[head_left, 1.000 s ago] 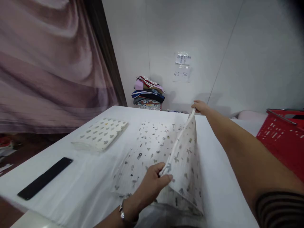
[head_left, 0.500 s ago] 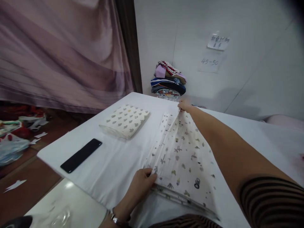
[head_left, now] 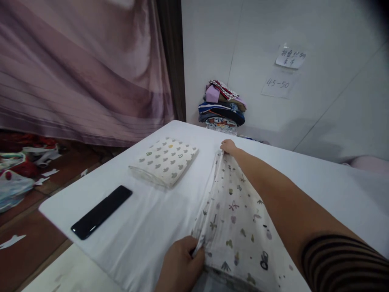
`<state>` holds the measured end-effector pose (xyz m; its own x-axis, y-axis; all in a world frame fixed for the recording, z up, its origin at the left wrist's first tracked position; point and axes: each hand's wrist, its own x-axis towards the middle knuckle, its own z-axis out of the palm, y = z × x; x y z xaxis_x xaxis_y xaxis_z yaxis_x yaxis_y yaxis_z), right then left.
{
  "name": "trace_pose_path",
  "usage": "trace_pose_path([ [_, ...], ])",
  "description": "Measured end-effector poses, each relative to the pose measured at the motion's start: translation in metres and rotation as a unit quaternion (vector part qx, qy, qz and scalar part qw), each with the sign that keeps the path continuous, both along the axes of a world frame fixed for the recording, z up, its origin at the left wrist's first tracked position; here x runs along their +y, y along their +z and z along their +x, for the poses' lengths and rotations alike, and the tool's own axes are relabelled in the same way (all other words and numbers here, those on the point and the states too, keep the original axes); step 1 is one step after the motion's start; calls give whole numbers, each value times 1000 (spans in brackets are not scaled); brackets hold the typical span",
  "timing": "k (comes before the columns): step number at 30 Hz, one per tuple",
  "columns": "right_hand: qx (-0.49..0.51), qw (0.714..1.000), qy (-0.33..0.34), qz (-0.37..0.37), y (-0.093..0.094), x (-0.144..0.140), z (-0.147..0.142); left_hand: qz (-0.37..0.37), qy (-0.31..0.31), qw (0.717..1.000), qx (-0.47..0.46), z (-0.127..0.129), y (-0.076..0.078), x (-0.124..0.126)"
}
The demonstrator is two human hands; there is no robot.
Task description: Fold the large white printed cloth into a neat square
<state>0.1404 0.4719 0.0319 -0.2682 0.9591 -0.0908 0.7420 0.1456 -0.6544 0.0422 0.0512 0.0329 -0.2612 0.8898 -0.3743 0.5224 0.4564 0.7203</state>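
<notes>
A white cloth printed with small plants and other little figures (head_left: 240, 227) lies partly folded in front of me, its left edge lifted and gathered. At the near left corner, my left hand (head_left: 184, 261) pinches the edge between thumb and fingers. My right hand (head_left: 228, 147) reaches across and grips the far left corner, so the edge is pulled taut between both hands. To the left rests a folded cream cloth with grey motifs (head_left: 168, 158), apart from both hands. The cloth's near edge runs out of the bottom of the view.
A black phone (head_left: 101, 211) lies near the left edge of the white table (head_left: 146, 215). Folded fabrics (head_left: 223, 107) are stacked by the wall at the back. A pink curtain (head_left: 91, 73) hangs at left; bags and scraps (head_left: 18, 182) are on the floor.
My right hand has come slightly down and toward me with the far corner. My left hand keeps its grip lower in the view. The camera view has shifted a little.
</notes>
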Motion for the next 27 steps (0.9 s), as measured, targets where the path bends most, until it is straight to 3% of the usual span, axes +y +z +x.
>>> trace_pose_path([
  [5,17,998,-61,-12,-7,-2,-12,-17,-44,996,73,-13,-8,2],
  [11,85,993,-45,-74,-20,-14,-19,-26,-58,995,77,-14,-11,3],
  [17,120,992,-23,-16,-22,-34,-2,-24,-73,990,117,-14,-16,1],
  [21,117,991,26,52,-32,-78,26,-45,-73,985,149,-16,-16,0],
  [24,86,980,132,121,-41,-110,43,-46,-86,983,157,-16,-13,-1],
  [27,20,951,237,199,-46,-126,48,-35,-82,983,160,-15,-12,0],
])
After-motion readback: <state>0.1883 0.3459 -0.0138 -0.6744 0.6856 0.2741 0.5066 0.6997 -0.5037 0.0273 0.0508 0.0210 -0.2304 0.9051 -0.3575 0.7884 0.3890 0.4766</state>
